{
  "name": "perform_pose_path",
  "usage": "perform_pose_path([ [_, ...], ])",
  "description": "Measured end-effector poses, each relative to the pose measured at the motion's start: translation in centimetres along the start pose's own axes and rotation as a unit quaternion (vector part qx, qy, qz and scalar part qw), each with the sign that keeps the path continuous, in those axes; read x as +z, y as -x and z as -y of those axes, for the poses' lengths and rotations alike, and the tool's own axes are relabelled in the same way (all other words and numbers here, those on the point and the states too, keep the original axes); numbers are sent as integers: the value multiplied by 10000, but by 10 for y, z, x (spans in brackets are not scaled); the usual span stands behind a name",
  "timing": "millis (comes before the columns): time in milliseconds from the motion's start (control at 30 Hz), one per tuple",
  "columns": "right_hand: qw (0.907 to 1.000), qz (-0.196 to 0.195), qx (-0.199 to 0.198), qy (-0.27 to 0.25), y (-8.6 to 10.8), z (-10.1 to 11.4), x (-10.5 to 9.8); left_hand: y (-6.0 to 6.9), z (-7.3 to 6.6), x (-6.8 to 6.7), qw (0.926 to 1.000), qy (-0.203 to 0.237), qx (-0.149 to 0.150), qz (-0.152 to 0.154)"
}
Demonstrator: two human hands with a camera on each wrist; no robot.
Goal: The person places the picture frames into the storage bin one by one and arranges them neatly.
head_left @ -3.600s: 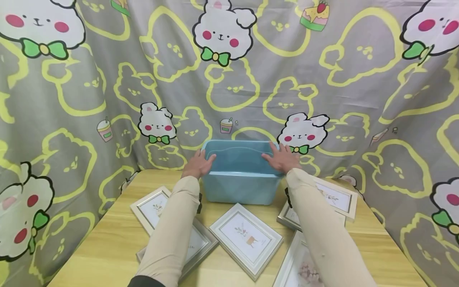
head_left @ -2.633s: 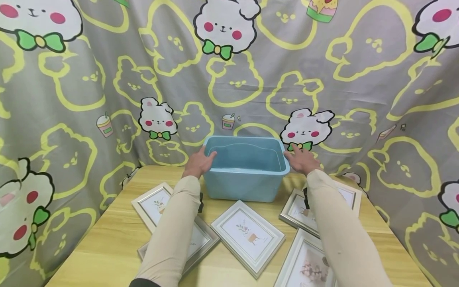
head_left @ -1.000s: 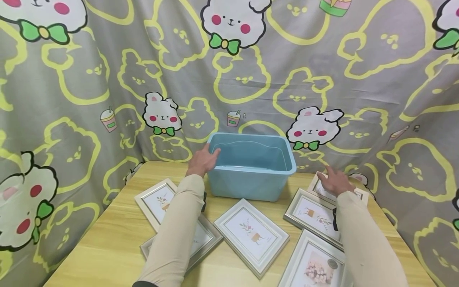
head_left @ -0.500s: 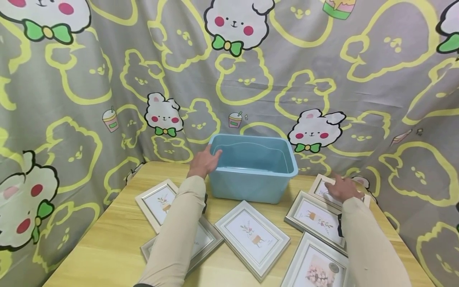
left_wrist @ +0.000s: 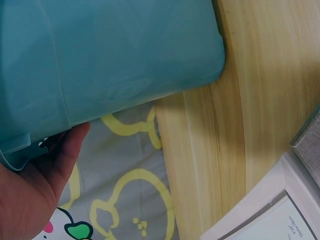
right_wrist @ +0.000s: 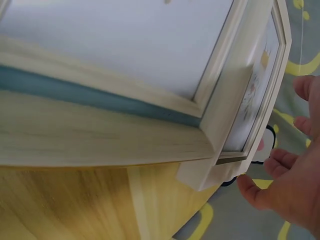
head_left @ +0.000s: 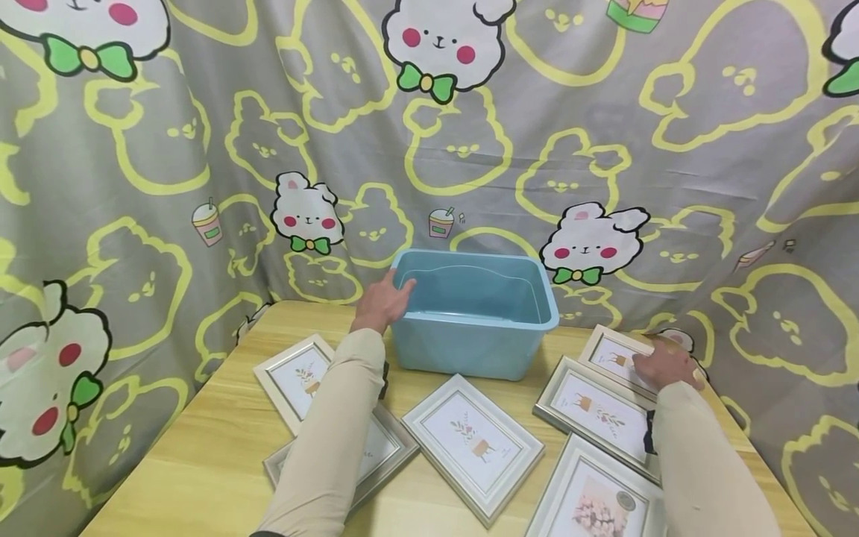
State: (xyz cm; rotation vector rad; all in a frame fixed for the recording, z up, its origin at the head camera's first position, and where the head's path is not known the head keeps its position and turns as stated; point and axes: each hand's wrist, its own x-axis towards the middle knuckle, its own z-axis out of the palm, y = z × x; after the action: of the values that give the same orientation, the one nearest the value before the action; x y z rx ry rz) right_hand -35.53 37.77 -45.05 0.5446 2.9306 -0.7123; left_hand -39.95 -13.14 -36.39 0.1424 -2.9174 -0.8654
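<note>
My left hand [head_left: 382, 302] grips the left end of the light blue plastic bin [head_left: 470, 347]. Its thumb lies over the rim, and in the left wrist view the fingers curl against the outer wall under the lip. At the back right, my right hand [head_left: 671, 364] is over the right end of a cream picture frame [head_left: 614, 356]. The right wrist view shows the thumb beside that frame's corner and the other fingers spread apart, holding nothing. A silver picture frame [head_left: 597, 410] lies just in front, close to the right wrist.
On the wooden table [head_left: 188, 455] lie more picture frames: a white one [head_left: 473, 447] in the middle, one with a pink flower print [head_left: 597, 500] at front right, and a cream one [head_left: 295, 373] at left, partly behind the left sleeve. A patterned curtain [head_left: 463, 164] hangs behind.
My right hand has let go of the bin's right rim and moved right, across to the far end of the back right picture frame. The left hand has stayed on the bin.
</note>
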Motion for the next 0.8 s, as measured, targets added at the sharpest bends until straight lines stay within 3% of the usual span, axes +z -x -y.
perform_pose_path([
  [400,9986,94,513,-79,-3,-20,-1,0,-3,2,9999,136,-6,-54],
  [567,9984,-20,531,-204,-4,-26,0,0,-2,1,9999,89,15,-51],
  [800,9988,-199,457,35,-5,-31,0,1,-1,0,9999,166,41,11],
])
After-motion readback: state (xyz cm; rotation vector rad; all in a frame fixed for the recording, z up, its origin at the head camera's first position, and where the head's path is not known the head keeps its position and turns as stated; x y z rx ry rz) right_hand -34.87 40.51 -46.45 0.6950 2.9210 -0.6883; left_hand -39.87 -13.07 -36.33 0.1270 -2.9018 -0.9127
